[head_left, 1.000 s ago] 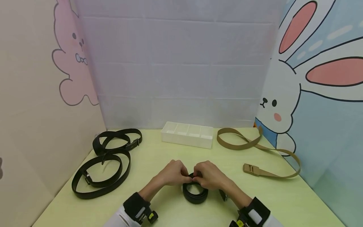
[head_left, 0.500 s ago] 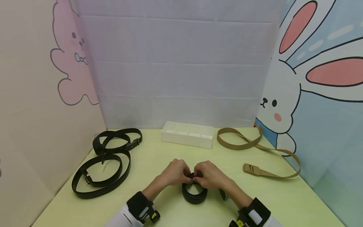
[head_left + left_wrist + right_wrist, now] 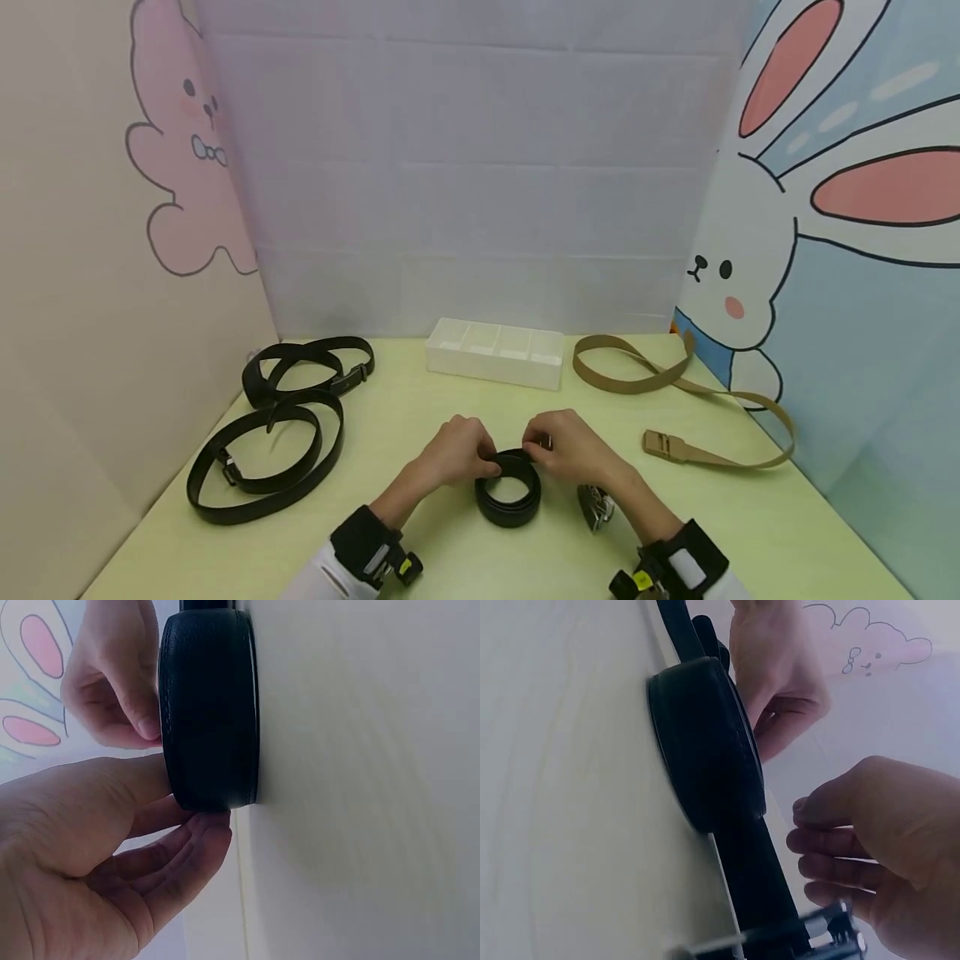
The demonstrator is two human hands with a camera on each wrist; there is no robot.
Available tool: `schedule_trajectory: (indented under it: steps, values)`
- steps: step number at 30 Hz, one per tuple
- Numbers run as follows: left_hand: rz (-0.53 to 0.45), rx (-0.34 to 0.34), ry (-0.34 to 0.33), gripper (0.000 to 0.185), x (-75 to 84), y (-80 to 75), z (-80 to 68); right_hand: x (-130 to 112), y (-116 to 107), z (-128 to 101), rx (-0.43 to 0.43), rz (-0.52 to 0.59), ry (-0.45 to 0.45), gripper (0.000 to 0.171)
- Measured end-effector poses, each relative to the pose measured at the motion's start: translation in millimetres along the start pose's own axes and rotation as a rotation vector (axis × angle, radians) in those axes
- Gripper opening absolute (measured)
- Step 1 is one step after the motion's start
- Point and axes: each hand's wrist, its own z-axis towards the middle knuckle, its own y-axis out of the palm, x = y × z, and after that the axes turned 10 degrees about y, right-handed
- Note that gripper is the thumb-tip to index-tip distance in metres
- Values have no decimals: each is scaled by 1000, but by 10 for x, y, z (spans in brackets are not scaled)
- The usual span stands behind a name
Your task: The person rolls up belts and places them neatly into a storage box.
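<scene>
A black leather belt (image 3: 508, 514), wound into a round coil, stands on its edge on the table in the head view. My left hand (image 3: 457, 452) holds the coil's far left side; in the left wrist view the thumb lies over its upper edge and the fingertips (image 3: 214, 825) touch its outer face. Just beyond the coil's right side is my right hand (image 3: 576, 446). The right wrist view has its fingers loosely bent and apart from the belt. The belt's free end runs out to a metal buckle (image 3: 836, 934), which lies below my right hand.
Two black belts lie loosely looped at the left, one farther back (image 3: 262, 387) and one nearer (image 3: 240, 517). A white divided box (image 3: 491, 367) stands at the back. A tan webbing belt (image 3: 630, 387) stretches along the right. Walls border the table's back and sides.
My right hand has drawn away from my left, to the right, and let go of the coil. The buckle shows more now. The left hand stays at the coil.
</scene>
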Motion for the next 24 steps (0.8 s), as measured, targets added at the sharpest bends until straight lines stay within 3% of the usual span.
schedule_trajectory:
  steps: [4, 9, 24]
  values:
    - [-7, -8, -5, 6, -23, -36, 20, 37, -17, -16, 27, -96, 18, 2]
    - [-9, -7, -9, 7, 6, -56, 16, 66, 17, -27, 9, -170, 35, 7]
    - [8, 1, -33, 7, -61, -48, -21, 109, -12, -66, -88, -163, 76, 11]
